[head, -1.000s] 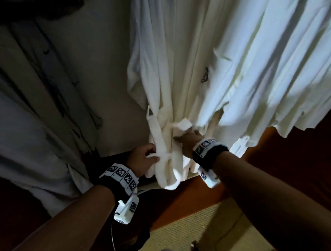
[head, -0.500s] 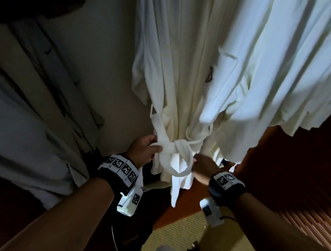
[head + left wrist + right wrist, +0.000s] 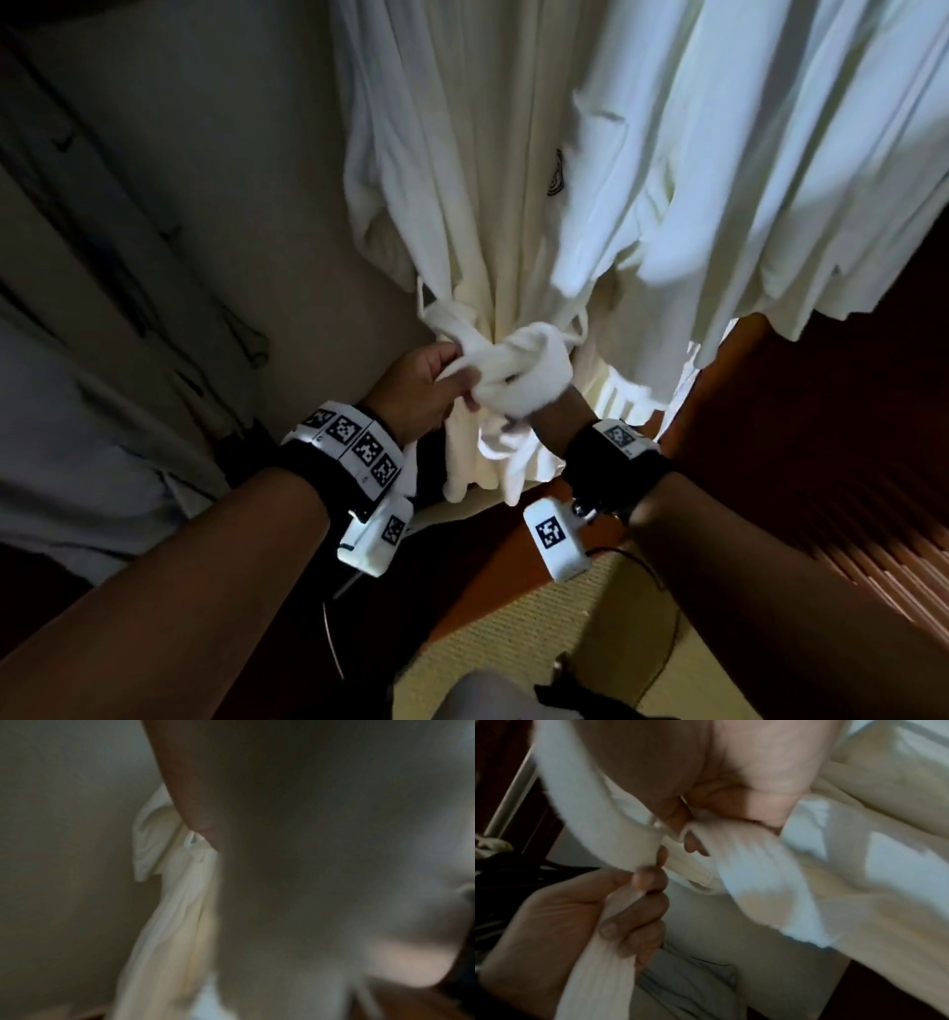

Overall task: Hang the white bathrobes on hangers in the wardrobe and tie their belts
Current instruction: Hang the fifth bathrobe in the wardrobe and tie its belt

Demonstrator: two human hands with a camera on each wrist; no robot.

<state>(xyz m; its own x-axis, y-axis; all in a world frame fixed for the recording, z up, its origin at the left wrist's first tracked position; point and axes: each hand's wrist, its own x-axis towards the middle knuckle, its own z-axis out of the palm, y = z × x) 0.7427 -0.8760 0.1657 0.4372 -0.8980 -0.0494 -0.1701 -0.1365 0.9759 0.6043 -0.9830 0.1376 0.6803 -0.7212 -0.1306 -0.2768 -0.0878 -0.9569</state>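
Observation:
A white bathrobe [image 3: 493,205] hangs in the wardrobe, and a second white bathrobe [image 3: 744,154] hangs to its right. Its belt [image 3: 518,360] is gathered into a bulky knot at the waist. My left hand [image 3: 416,390] pinches the belt strand just left of the knot; the right wrist view shows the left hand [image 3: 634,902] gripping a belt strip [image 3: 603,973]. My right hand [image 3: 557,411] reaches up from below, its fingers buried under the belt loop. In the right wrist view the right hand [image 3: 693,833] pinches the belt fabric. The left wrist view is blurred, showing only white cloth [image 3: 174,902].
The beige wardrobe wall [image 3: 231,180] stands behind the robe. Dark and grey garments [image 3: 77,360] hang at the left. Below run an orange wooden base [image 3: 513,555] and a woven mat [image 3: 539,642]. A slatted wooden panel [image 3: 847,462] is at the right.
My right hand rose from below the knot into the belt loop. The knot sits higher and bunched tighter. My left hand kept its hold on the belt.

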